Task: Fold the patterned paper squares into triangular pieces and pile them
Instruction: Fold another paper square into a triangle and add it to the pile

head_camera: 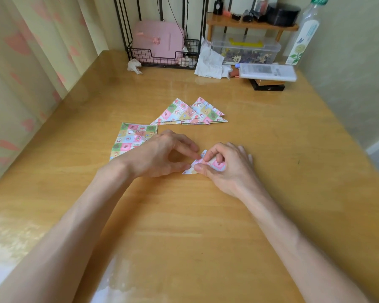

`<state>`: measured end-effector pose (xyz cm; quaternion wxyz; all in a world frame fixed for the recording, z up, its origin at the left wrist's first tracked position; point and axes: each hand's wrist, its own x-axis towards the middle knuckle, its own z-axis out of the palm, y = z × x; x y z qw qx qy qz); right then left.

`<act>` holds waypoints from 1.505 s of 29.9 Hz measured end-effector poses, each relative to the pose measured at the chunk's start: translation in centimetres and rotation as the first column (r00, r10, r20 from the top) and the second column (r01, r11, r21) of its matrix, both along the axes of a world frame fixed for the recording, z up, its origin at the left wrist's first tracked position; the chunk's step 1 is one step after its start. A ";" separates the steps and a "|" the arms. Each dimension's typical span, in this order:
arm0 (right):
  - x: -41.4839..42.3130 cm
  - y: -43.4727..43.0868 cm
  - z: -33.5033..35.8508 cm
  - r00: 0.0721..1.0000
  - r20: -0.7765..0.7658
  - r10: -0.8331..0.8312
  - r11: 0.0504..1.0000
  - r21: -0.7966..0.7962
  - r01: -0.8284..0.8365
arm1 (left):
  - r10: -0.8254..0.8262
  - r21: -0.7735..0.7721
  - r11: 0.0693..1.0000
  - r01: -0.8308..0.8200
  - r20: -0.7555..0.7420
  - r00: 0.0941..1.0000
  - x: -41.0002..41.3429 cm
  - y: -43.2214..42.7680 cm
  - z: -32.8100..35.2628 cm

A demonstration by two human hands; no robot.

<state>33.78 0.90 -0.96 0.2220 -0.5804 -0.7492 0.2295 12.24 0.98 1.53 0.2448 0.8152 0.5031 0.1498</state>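
A small folded piece of patterned paper [206,165] lies on the wooden table [184,215] between my hands. My right hand [225,167] pinches it with thumb and curled fingers and covers most of it. My left hand [162,154] pinches the paper's left edge with thumb and forefinger. A stack of unfolded patterned squares [131,136] lies to the left, partly under my left hand. Beyond it, a loose pile of folded triangles [190,113] rests on the table.
At the back stand a black wire rack [162,55] holding a pink case, crumpled tissues [210,60], a clear plastic box [245,49] under a small wooden shelf, a bottle [304,33] and flat boxes [267,75]. A curtain hangs on the left.
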 end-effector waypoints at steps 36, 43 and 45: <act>3.1 1.1 -0.2 0.992 0.102 -0.081 0.986 0.151 0.065 | 0.067 0.075 0.995 -0.068 0.004 0.998 2.0 -0.3 -0.4; 3.6 1.4 -0.1 0.993 0.085 -0.077 0.991 0.112 0.067 | 0.065 0.087 0.994 -0.063 -0.015 0.998 1.9 -0.3 -0.5; 3.6 1.5 -0.1 0.992 0.094 -0.078 0.991 0.112 0.067 | 0.066 0.087 0.994 -0.065 -0.012 0.998 1.9 -0.3 -0.6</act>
